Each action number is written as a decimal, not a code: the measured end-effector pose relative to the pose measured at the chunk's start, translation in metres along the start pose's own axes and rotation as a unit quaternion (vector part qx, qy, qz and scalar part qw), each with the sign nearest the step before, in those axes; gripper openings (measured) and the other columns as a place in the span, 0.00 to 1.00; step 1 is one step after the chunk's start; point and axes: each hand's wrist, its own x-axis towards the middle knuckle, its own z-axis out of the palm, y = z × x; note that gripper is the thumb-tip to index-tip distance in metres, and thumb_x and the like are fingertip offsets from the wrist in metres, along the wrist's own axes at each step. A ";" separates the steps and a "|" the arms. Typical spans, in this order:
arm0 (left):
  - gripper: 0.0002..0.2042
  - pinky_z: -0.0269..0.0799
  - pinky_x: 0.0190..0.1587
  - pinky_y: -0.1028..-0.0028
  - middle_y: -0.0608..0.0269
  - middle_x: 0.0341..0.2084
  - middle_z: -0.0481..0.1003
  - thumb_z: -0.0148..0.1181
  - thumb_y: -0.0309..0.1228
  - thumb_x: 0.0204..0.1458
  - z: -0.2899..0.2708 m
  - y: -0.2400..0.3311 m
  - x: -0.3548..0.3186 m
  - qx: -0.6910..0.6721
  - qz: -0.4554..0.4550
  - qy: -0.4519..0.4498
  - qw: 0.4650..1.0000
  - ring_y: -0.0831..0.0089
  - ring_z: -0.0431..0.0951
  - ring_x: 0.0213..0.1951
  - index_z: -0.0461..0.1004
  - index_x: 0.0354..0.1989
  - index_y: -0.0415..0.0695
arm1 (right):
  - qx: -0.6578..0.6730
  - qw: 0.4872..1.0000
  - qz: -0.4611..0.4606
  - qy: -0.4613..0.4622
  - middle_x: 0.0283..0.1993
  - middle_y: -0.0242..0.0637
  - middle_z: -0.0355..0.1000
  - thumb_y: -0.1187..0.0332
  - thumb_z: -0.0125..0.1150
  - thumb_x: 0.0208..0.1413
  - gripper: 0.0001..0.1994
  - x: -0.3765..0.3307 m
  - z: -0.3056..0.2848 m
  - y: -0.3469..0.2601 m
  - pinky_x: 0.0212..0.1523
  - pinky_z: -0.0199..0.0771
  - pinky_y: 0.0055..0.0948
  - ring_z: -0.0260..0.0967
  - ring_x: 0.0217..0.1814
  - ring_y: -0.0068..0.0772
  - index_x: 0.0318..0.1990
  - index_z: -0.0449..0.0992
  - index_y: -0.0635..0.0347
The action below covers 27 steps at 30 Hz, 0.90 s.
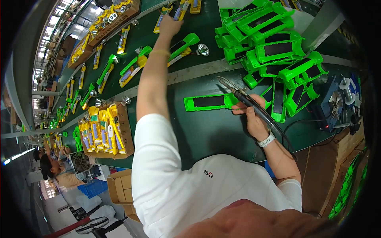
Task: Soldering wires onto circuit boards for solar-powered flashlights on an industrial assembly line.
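Reaching over the dark green bench (pixel 194 133), the left hand (pixel 170 26) is at its far edge, among slim yellow plastic strips (pixel 181 11) bearing smooth lilac cylinders; whether its fingers close on one, I cannot tell. Well apart from it, the right hand (pixel 256 121) is wrapped around a soldering iron (pixel 249 100), dark-handled with a thin metal tip. Its fingertips overlap the right end of a glossy green housing (pixel 204 103), a rectangular moulded frame around a flat dark panel, lying toward the bench's near edge.

Toward the bench's right end, similar frames form a jumbled heap (pixel 295 50). Shiny, cone-shaped reflectors (pixel 203 49) sit beyond the grey strip (pixel 192 72) crossing the bench. By the near edge, leftward, a brown cardboard box (pixel 127 131) holds upright yellow strips, tightly packed. Along the far edge, a long carton (pixel 115 24) carries more strips and reflectors.
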 end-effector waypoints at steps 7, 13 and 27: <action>0.26 0.66 0.50 0.69 0.56 0.43 0.72 0.67 0.29 0.36 -0.119 -0.043 -0.244 -0.274 0.129 -0.161 0.939 0.66 0.72 0.46 0.69 0.48 0.41 | 0.074 0.993 0.062 0.061 0.39 0.47 0.64 0.61 0.42 0.62 0.19 0.001 0.002 -0.003 0.37 0.77 0.34 0.72 0.36 0.40 0.56 0.49 0.59; 0.28 0.58 0.56 0.61 0.56 0.48 0.68 0.67 0.32 0.36 -0.114 -0.030 -0.370 -0.149 0.279 -0.082 0.945 0.54 0.63 0.55 0.67 0.50 0.42 | 0.040 0.994 0.099 0.021 0.36 0.43 0.68 0.55 0.38 0.63 0.20 0.003 0.012 -0.010 0.33 0.72 0.24 0.72 0.37 0.31 0.55 0.52 0.59; 0.17 0.68 0.43 0.70 0.59 0.41 0.74 0.65 0.25 0.39 -0.105 0.015 -0.376 -0.108 0.369 0.060 0.921 0.62 0.72 0.43 0.74 0.42 0.41 | 0.099 0.977 -0.072 0.174 0.27 0.36 0.66 0.67 0.50 0.58 0.10 -0.056 -0.001 -0.046 0.24 0.65 0.19 0.65 0.25 0.25 0.45 0.62 0.57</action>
